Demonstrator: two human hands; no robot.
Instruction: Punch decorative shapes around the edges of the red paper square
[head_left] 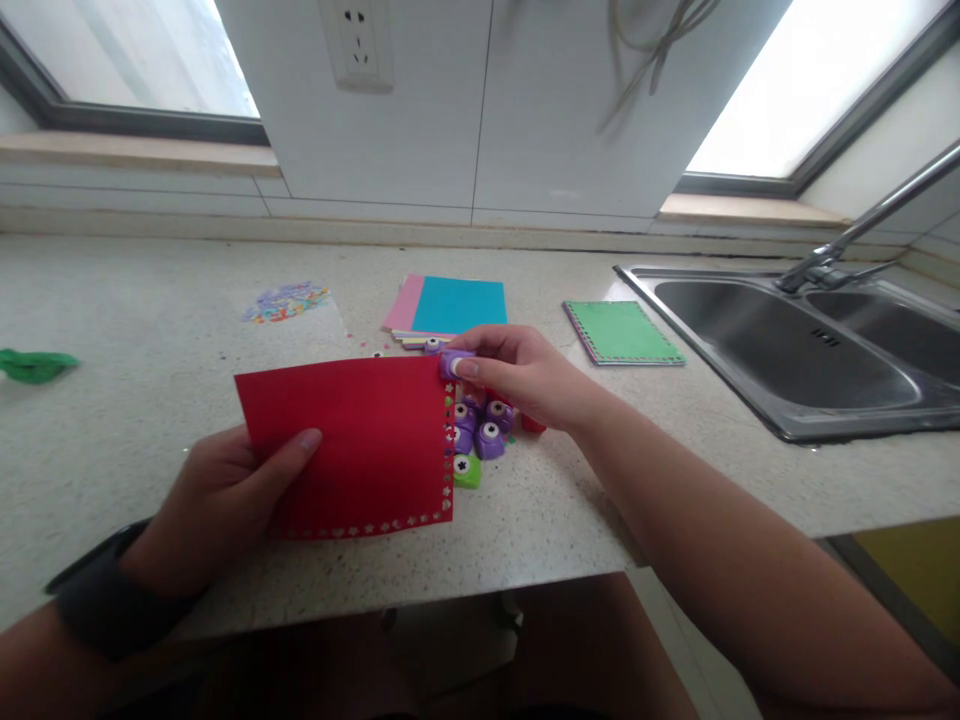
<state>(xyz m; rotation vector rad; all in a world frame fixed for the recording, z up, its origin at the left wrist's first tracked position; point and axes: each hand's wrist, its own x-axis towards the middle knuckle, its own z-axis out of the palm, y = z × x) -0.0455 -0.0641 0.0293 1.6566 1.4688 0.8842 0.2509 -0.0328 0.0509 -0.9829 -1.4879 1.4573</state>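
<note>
A red sheet of paper [352,430] is held above the counter, with small punched shapes along its right and bottom edges. My left hand [232,480] grips its left part, thumb on top. At the sheet's top right corner, my right hand [517,370] pinches a purple craft punch [453,364], which sits over the paper's edge. Several other purple punches [490,440] and a green punch [465,470] lie beside and partly behind the sheet's right edge. Something red shows under my right wrist.
Behind lies a stack of coloured paper with a blue sheet [461,305] on top. Green punched sheets [626,332] lie near the steel sink [795,425]. Paper confetti [285,302] and a green item [36,366] are on the left.
</note>
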